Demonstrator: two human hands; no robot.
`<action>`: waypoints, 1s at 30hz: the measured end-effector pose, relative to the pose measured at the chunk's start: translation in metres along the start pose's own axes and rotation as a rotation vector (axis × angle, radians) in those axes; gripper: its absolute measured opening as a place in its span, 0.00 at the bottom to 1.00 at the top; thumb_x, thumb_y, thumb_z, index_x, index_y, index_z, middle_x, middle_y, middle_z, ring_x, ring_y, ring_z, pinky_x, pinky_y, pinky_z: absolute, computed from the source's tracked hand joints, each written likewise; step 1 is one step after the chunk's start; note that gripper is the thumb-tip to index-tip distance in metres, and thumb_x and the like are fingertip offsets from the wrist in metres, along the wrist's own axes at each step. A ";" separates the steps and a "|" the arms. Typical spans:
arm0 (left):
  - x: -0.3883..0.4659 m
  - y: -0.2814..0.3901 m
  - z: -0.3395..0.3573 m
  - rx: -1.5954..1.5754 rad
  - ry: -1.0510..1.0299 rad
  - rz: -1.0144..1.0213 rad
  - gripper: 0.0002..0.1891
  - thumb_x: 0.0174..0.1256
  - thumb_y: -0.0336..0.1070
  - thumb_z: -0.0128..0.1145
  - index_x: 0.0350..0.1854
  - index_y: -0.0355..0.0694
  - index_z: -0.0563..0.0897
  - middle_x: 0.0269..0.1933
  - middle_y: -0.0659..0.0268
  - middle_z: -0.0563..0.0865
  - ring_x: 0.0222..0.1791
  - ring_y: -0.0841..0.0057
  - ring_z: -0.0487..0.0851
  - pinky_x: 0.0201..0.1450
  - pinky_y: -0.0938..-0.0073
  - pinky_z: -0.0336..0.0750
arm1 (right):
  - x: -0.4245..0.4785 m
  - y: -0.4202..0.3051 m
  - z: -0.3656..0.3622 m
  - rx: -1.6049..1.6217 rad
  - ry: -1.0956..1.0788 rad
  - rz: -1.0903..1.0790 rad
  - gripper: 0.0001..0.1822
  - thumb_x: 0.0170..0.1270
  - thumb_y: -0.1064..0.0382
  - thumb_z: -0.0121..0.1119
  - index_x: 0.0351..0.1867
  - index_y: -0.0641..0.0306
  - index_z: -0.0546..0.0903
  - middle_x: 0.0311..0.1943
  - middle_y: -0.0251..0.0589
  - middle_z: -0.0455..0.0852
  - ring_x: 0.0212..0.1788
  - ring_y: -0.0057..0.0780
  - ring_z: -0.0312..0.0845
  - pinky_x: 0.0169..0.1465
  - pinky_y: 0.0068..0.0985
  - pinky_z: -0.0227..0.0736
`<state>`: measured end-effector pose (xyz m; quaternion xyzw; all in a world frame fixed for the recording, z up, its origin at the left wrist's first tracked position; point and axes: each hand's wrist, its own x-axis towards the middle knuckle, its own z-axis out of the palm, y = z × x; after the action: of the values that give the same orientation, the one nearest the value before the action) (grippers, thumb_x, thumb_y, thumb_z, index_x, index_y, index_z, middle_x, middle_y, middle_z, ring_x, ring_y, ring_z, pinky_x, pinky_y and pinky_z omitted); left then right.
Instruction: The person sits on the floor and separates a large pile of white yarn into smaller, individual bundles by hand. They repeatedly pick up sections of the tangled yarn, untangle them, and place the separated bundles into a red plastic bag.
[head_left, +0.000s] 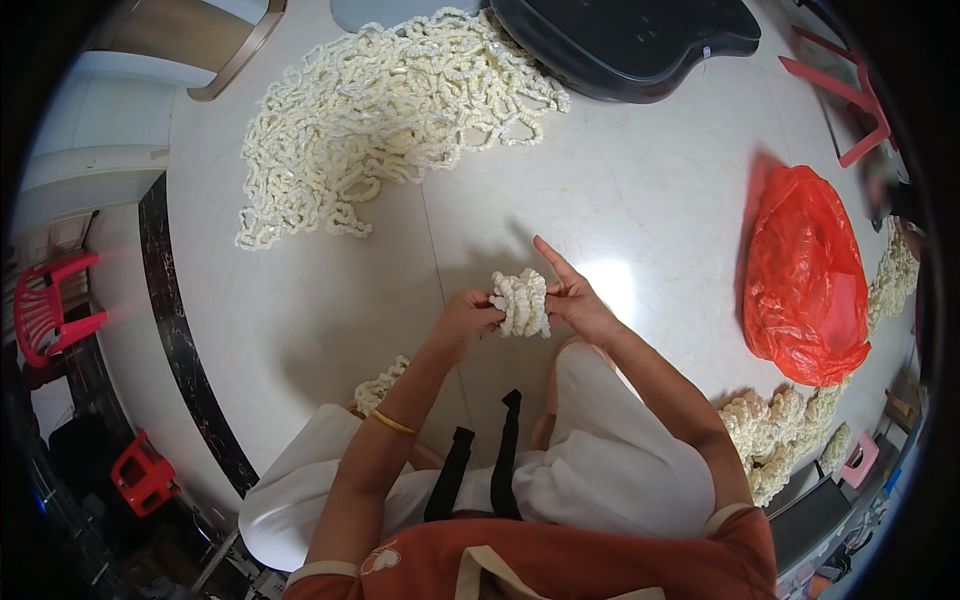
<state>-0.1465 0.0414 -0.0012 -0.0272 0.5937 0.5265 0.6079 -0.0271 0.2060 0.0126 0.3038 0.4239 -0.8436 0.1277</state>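
Note:
A small bundle of cream ruffled fabric loops (521, 304), which look like scrunchies, is held up in front of my lap. My left hand (469, 319) pinches its left side between thumb and fingers. On the other side my right hand (583, 304) grips the bundle's right edge, its index finger stretched out away from me. Farther off, a wide heap of similar cream loops (390, 105) lies spread over the tiled floor (360, 300). Some more loops (379, 386) are by my left leg, partly hidden by my forearm.
A black curved cushion-like object (637, 45) touches the heap. To the right stands a red plastic bag (806, 277), with bunched cream loops (772, 435) near it. Red plastic stools (146, 476) and a pink chair (49, 307) are at the left. Two black straps (506, 457) hang before me.

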 end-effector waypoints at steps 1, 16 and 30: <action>-0.002 0.001 0.003 0.007 -0.008 -0.013 0.10 0.52 0.27 0.54 0.37 0.33 0.81 0.28 0.69 0.82 0.20 0.88 0.71 0.20 0.87 0.61 | 0.000 0.004 0.000 -0.039 -0.006 -0.048 0.44 0.54 0.78 0.47 0.69 0.37 0.47 0.27 0.26 0.77 0.30 0.14 0.71 0.36 0.14 0.70; -0.008 -0.011 0.002 0.021 0.067 0.013 0.11 0.55 0.31 0.57 0.41 0.42 0.78 0.30 0.74 0.79 0.23 0.89 0.73 0.24 0.86 0.65 | 0.018 -0.018 0.016 -0.419 -0.097 -0.206 0.46 0.46 0.85 0.45 0.68 0.44 0.52 0.21 0.23 0.63 0.25 0.12 0.56 0.34 0.11 0.58; -0.006 0.064 0.016 0.315 -0.246 0.483 0.21 0.53 0.33 0.61 0.50 0.37 0.74 0.44 0.65 0.80 0.44 0.81 0.77 0.45 0.78 0.71 | 0.003 -0.033 0.051 -0.380 0.074 -0.557 0.25 0.52 0.81 0.54 0.53 0.59 0.69 0.28 0.30 0.75 0.31 0.15 0.70 0.35 0.15 0.67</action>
<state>-0.1763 0.0765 0.0460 0.2730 0.5793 0.5565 0.5294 -0.0656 0.1859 0.0546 0.1775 0.6448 -0.7403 -0.0686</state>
